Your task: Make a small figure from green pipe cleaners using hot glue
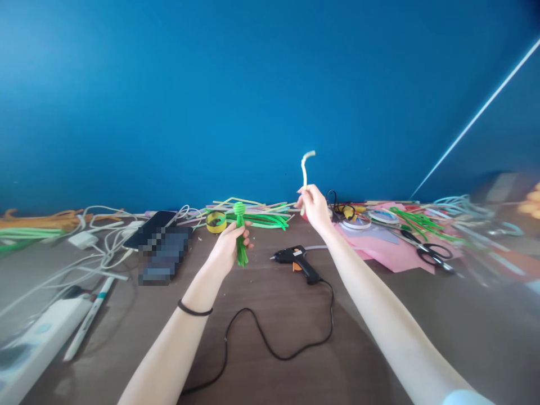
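Observation:
Over the middle of the table, my left hand is closed round a bundle of green pipe cleaners. Its top is coiled into a rounded knob, and loose ends hang below my fingers. Higher and to the right, my right hand pinches a cream pipe cleaner, which stands upright with its tip bent to the right. Between and below my hands, a black glue gun lies on the table, nozzle to the left, with a glue stick protruding from its rear.
Scissors lie on pink sheets at right. Loose green pipe cleaners and a yellow tape roll lie along the blue wall. Phones, white cables and a power strip occupy the left. The gun's black cord loops frontward.

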`<state>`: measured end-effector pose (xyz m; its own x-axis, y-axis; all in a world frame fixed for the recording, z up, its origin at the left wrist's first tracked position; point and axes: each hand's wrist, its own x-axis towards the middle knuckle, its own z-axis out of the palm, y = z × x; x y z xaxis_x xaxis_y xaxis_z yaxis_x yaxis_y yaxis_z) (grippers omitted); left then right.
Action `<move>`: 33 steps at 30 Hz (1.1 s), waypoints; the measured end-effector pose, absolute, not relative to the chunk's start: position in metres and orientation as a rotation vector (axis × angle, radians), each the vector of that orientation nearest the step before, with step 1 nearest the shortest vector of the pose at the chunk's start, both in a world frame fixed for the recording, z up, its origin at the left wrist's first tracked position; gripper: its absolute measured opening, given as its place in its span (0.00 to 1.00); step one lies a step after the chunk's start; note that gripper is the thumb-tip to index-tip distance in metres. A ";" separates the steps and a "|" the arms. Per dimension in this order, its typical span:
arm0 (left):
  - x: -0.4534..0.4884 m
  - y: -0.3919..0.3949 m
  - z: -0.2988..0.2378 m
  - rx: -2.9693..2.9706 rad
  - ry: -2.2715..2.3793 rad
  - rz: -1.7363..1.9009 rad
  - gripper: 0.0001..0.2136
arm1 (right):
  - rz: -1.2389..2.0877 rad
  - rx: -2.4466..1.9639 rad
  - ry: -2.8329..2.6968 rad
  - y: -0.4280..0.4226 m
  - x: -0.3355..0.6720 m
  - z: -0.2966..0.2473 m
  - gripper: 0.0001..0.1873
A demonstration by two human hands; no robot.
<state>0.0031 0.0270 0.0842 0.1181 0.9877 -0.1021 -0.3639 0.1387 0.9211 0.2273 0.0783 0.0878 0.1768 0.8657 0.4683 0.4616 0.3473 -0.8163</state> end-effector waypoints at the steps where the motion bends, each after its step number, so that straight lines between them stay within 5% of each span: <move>1: 0.003 0.028 0.083 0.889 0.924 1.211 0.06 | 0.432 -1.252 -1.447 0.072 0.230 0.089 0.12; 20: 0.000 0.025 0.087 1.538 1.283 1.148 0.21 | 1.241 -1.059 -1.811 0.015 0.233 0.097 0.15; 33: -0.013 0.023 0.098 1.957 1.247 0.433 0.13 | 0.961 -1.252 -1.841 0.009 0.261 0.116 0.17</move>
<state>-0.0128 0.0234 0.0979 0.4656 0.8779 -0.1120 0.6198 -0.2331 0.7493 0.2612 0.0086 0.1163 -0.2865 0.9479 0.1396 0.4276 0.2569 -0.8667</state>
